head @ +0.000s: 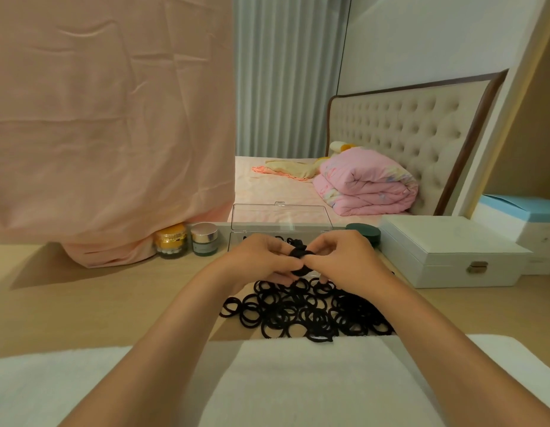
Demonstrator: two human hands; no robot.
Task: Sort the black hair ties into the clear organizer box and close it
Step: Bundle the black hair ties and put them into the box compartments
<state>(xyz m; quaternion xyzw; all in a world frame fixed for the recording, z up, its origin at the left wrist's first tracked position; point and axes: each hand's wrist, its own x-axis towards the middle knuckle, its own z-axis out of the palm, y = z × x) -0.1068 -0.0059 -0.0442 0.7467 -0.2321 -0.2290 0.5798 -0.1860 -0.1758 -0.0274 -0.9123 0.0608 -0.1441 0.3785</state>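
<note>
A loose heap of black hair ties (310, 312) lies on the wooden tabletop in front of me. Behind it stands the clear organizer box (236, 240) with its lid (280, 217) raised upright; a few ties show inside, mostly hidden by my hands. My left hand (258, 257) and my right hand (344, 260) meet above the heap, just in front of the box. Both pinch a small bundle of black hair ties (300, 255) between their fingertips.
Two cosmetic jars (187, 243) stand left of the box, and a dark green round tin (364, 234) stands to its right. A white latched case (446, 254) sits at the right. Pink cloth (113, 134) hangs at left. White fabric (298, 380) covers the near edge.
</note>
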